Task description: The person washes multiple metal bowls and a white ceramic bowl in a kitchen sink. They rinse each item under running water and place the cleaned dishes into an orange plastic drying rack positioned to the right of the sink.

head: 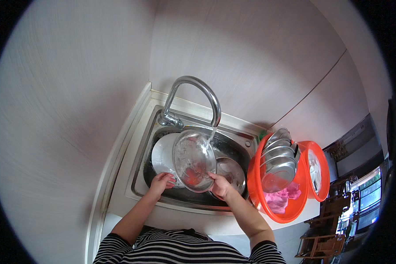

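My right hand [219, 185] grips the near rim of a shiny stainless-steel bowl [192, 155], tilted under the running tap [215, 118]. Water falls onto the bowl's far right side, and its metal carries an orange reflection. To the left, my left hand [162, 184] has its fingers apart and holds nothing, close to the near edge of a large white dish [161, 155]. That dish lies in the steel sink [241, 148], partly hidden behind the bowl. Another metal bowl [232, 171] rests in the sink at the right, partly covered by my right hand.
Right of the sink stands an orange plastic basin [280, 216] with several metal bowls [279, 165] and a pink cloth [279, 199]. Beyond it, a second orange basin [324, 171] contains white dishes. Walls rise at the left and back. Wooden chairs [323, 246] stand farther right.
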### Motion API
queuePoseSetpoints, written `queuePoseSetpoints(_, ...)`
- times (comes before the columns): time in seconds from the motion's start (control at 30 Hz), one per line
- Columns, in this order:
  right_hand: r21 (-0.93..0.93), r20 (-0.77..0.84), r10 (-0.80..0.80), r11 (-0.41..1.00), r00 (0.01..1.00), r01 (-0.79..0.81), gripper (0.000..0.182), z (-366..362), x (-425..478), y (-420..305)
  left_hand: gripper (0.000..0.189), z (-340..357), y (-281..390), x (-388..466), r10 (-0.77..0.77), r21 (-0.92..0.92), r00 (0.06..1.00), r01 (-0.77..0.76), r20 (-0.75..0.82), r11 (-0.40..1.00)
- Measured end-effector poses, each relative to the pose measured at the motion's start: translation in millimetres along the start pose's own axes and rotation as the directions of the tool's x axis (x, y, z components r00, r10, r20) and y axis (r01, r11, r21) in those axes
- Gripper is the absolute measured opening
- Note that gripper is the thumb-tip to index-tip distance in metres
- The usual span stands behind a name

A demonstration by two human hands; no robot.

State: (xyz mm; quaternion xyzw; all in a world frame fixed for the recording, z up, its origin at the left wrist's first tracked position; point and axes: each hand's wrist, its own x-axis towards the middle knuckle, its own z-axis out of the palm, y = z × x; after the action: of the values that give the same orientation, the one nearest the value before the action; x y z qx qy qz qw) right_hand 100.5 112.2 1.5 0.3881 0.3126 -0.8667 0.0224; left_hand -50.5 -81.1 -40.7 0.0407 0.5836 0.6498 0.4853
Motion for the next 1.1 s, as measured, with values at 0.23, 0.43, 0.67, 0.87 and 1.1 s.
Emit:
queuePoseSetpoints(0.23,0.001,-0.14,-0.28,0.959,0.95,0.283,0.031,12.2,17.9,-22.8,0.026,-0.4,-3.7,3.8,-0.01,0.02,1.0,0.01,-0.011,1.0)
queuePoseSetpoints(0.43,-0.059,-0.217,-0.288,0.958,0.933,0.282,0.022,21.3,3.2,-40.6,0.032,0.6,3.4,-0.3,0.067,-0.259,0.976,-0.011,0.208,0.966)
queuePoseSetpoints(0.67,-0.242,-0.203,-0.311,0.935,0.929,0.26,0.025,36.3,-3.6,-30.1,0.039,8.1,12.8,-2.4,-0.131,-0.175,0.983,0.153,0.132,0.973)
queuePoseSetpoints(0.87,-0.322,-0.155,-0.38,0.892,0.912,0.317,0.034,24.1,4.3,-30.7,0.032,7.2,6.1,0.2,0.465,0.205,0.868,-0.431,-0.173,0.879)
queuePoseSetpoints(1.1,0.16,0.151,-0.198,0.972,0.969,0.174,0.046,30.1,-16.0,-46.4,0.038,10.6,15.7,-9.1,0.799,0.583,0.563,-0.583,-0.213,0.566)
